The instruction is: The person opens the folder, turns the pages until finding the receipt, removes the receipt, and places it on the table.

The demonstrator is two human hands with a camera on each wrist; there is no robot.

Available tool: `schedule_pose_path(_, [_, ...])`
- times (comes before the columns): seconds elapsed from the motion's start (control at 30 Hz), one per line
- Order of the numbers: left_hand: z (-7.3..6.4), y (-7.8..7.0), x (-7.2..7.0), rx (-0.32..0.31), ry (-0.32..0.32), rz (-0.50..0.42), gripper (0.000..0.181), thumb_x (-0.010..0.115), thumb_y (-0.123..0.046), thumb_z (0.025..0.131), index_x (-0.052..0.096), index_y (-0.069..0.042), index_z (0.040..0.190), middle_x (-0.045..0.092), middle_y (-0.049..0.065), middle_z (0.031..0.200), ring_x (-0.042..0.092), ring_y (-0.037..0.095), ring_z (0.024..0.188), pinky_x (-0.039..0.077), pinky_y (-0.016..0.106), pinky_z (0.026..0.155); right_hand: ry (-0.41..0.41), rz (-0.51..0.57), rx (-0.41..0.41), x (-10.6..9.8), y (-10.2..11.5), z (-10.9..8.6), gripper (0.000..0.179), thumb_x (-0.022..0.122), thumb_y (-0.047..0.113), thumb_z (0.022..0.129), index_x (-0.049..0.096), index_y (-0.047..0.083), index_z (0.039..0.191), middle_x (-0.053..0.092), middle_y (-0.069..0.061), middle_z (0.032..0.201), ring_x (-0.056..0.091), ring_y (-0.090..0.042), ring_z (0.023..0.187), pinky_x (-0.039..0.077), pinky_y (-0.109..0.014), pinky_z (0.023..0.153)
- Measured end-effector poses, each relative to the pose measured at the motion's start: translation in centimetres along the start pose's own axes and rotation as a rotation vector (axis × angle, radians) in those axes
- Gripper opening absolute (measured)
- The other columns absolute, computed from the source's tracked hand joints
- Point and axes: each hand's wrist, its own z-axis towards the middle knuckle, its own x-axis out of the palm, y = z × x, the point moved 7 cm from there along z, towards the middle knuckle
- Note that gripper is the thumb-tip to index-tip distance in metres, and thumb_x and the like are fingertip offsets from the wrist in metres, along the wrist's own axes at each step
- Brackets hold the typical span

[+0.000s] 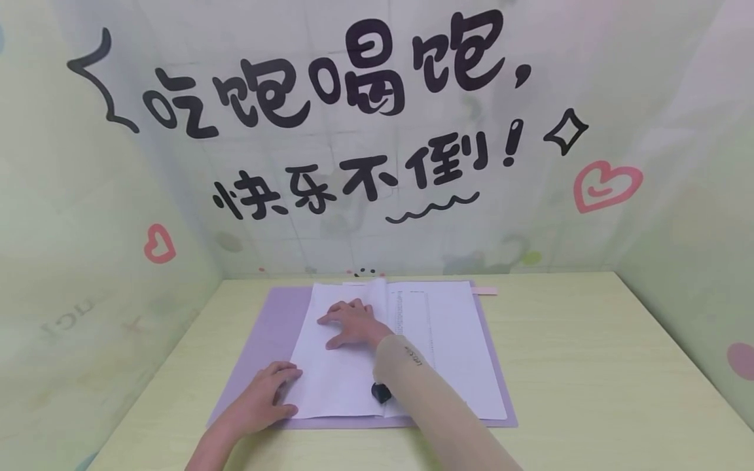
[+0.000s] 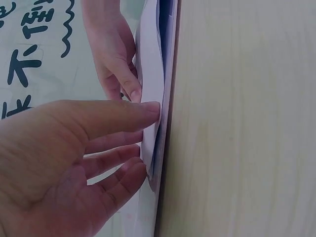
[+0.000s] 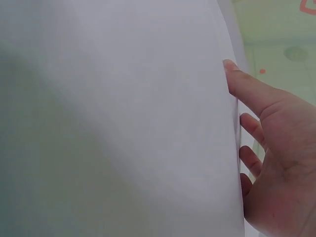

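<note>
A purple folder (image 1: 259, 327) lies open on the table, with white sheets on it. The left white page (image 1: 336, 392) looks blank, while the right page (image 1: 465, 353) carries a printed column. My left hand (image 1: 262, 399) rests at the left page's lower left corner, its thumb (image 2: 140, 114) touching the sheets' edge and its fingers lightly bent. Higher up on the same page lies my right hand (image 1: 352, 324), fingers spread and touching the paper. In the right wrist view, the right thumb (image 3: 247, 89) lies along the page's surface. My right sleeve covers part of the printed page.
A small black object (image 1: 381, 392) shows beside the right sleeve, near the fold. A pink tab (image 1: 485, 291) sticks out at the folder's upper right. The pale wooden table (image 1: 589, 366) meets a wall sheet (image 1: 365, 242) with black lettering behind.
</note>
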Motion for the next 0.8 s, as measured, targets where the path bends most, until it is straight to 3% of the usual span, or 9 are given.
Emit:
schedule_pose_path(0.47, [-0.1, 0.5, -0.1, -0.009, -0.044, 0.038, 0.062, 0.088, -0.030, 0.067, 0.066, -0.006, 0.119, 0.064, 0.010, 0.124, 0.060, 0.031, 0.109, 0.049, 0.051, 0.095, 0.052, -0.019, -0.007, -0.3, 1.0, -0.3, 0.056, 0.068, 0.040, 0.091, 0.051, 0.034, 0.143, 0.042, 0.003, 0.155, 0.037, -0.024, 0.136, 0.033, -0.044, 0.111])
schedule_pose_path(0.63, [0.0, 0.5, -0.2, -0.011, -0.051, 0.028, 0.061, 0.088, -0.030, 0.066, 0.066, -0.007, 0.119, 0.064, 0.009, 0.124, 0.059, 0.030, 0.109, 0.050, 0.048, 0.094, 0.025, -0.030, -0.012, -0.4, 0.7, -0.1, 0.052, 0.068, 0.041, 0.091, 0.053, 0.035, 0.141, 0.044, 0.004, 0.153, 0.038, -0.022, 0.137, 0.034, -0.042, 0.110])
schedule_pose_path(0.8, [0.0, 0.4, -0.3, -0.021, -0.041, 0.006, 0.062, 0.089, -0.031, 0.065, 0.066, -0.008, 0.118, 0.064, 0.009, 0.123, 0.059, 0.030, 0.108, 0.050, 0.049, 0.095, -0.023, 0.030, -0.033, -1.2, 0.5, -0.1, 0.047, 0.068, 0.037, 0.092, 0.057, 0.034, 0.138, 0.048, 0.003, 0.151, 0.041, -0.023, 0.133, 0.034, -0.041, 0.104])
